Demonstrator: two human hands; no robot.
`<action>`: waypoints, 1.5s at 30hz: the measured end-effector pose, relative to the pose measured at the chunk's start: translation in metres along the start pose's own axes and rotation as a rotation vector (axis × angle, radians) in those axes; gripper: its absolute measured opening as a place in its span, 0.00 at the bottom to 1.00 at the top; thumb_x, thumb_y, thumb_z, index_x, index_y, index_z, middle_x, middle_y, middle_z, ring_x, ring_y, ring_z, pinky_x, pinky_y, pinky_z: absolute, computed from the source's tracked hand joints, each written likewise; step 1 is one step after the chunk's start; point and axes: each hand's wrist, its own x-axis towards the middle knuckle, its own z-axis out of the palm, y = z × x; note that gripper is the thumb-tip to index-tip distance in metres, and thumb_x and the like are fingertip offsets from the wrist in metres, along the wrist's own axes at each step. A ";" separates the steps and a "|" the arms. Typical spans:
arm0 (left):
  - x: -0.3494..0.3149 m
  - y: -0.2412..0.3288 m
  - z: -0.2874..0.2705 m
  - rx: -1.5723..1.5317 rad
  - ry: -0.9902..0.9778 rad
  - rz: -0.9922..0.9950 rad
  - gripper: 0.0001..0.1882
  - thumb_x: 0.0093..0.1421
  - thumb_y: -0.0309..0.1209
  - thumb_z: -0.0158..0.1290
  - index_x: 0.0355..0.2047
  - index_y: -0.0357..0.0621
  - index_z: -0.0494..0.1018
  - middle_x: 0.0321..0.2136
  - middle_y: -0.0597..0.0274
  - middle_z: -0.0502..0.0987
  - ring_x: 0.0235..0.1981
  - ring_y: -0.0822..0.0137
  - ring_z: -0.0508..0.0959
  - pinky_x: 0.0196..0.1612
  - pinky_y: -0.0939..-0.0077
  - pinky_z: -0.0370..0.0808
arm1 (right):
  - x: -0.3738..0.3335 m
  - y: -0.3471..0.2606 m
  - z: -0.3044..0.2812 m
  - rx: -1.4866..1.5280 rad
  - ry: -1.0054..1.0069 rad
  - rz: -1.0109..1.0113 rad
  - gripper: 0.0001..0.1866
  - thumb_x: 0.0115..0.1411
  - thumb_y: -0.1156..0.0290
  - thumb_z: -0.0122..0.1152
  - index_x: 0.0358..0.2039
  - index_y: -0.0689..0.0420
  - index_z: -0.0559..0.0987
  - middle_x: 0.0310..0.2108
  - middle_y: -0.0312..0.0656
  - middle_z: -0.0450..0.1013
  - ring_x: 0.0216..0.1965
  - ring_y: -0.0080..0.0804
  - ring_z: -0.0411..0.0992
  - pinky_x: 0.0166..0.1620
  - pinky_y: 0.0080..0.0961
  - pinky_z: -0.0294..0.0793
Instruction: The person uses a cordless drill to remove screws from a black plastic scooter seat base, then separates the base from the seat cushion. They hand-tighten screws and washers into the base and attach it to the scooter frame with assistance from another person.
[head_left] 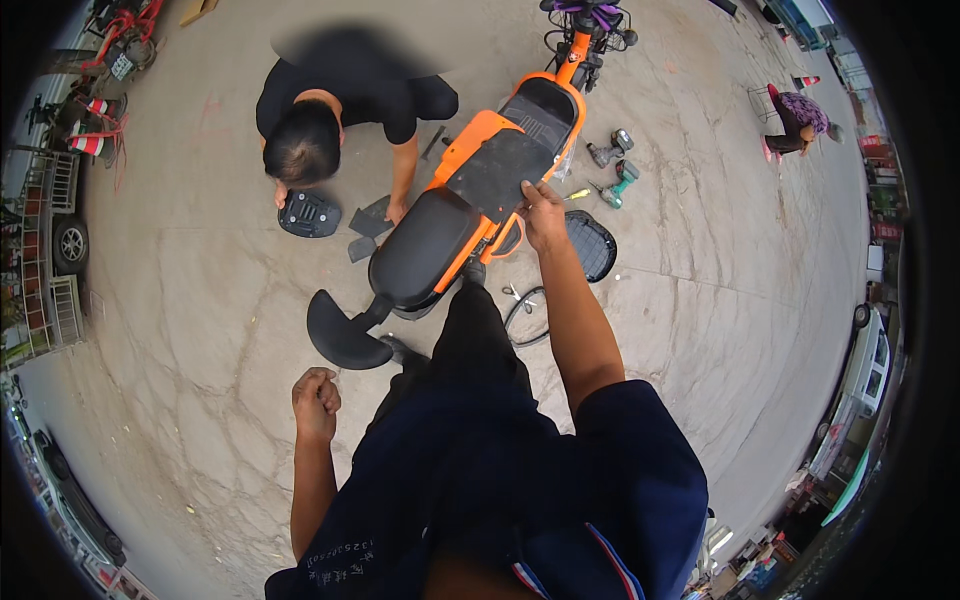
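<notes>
Orange scooter [470, 200] stands on concrete, looks heavy, rigid, top-heavy; best held at the seat-side frame. Right hand [542, 212] grips its seat edge, fingers curled on it. Left hand [315, 400] hangs free, fisted. Crouching person [340, 110] handles a black panel [309, 214]; power tools [612, 165] lie beyond

A crouching person in black [340, 110] bends over a black plastic cover [309, 214] on the concrete ground [200, 300]; dark panel pieces [368, 222] lie just beside it; two power drills [612, 165] and a yellow-handled screwdriver [577, 194] lie near a black basket [592, 244]; another person in a patterned top [797, 120] crouches well apart; striped traffic cones [92, 125] stand at the left edge.
</notes>
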 end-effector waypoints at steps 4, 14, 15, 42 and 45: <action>0.006 -0.009 0.071 0.036 -0.046 -0.064 0.11 0.66 0.31 0.51 0.29 0.36 0.73 0.12 0.74 0.56 0.11 0.80 0.53 0.15 0.82 0.51 | 0.068 0.012 -0.002 -0.157 0.076 0.099 0.10 0.63 0.69 0.63 0.26 0.57 0.75 0.23 0.36 0.73 0.22 0.23 0.69 0.30 0.23 0.72; 0.097 -0.044 0.214 0.222 -0.069 -0.211 0.16 0.67 0.39 0.55 0.30 0.37 0.76 0.12 0.77 0.60 0.13 0.84 0.55 0.17 0.83 0.49 | 0.095 0.024 -0.015 -0.375 0.079 0.199 0.15 0.61 0.69 0.65 0.21 0.59 0.71 0.18 0.38 0.70 0.18 0.23 0.69 0.25 0.22 0.72; 0.104 -0.044 0.224 0.256 -0.086 -0.203 0.16 0.67 0.40 0.55 0.30 0.38 0.76 0.13 0.77 0.60 0.13 0.84 0.55 0.17 0.83 0.50 | 0.097 0.020 -0.012 -0.401 0.097 0.214 0.15 0.60 0.70 0.65 0.21 0.59 0.71 0.18 0.38 0.70 0.18 0.23 0.69 0.24 0.22 0.72; 0.218 -0.078 0.259 0.775 0.097 0.153 0.13 0.61 0.36 0.59 0.36 0.37 0.80 0.16 0.61 0.74 0.18 0.73 0.72 0.24 0.73 0.69 | 0.112 0.012 -0.005 -0.529 0.122 0.215 0.14 0.61 0.64 0.67 0.27 0.60 0.75 0.20 0.40 0.75 0.17 0.23 0.72 0.22 0.20 0.72; 0.188 -0.091 0.240 0.754 0.069 0.121 0.13 0.62 0.36 0.58 0.36 0.37 0.80 0.16 0.63 0.74 0.18 0.75 0.71 0.24 0.74 0.68 | 0.112 0.013 -0.007 -0.537 0.096 0.226 0.14 0.61 0.64 0.66 0.26 0.59 0.74 0.21 0.40 0.75 0.17 0.24 0.72 0.22 0.20 0.74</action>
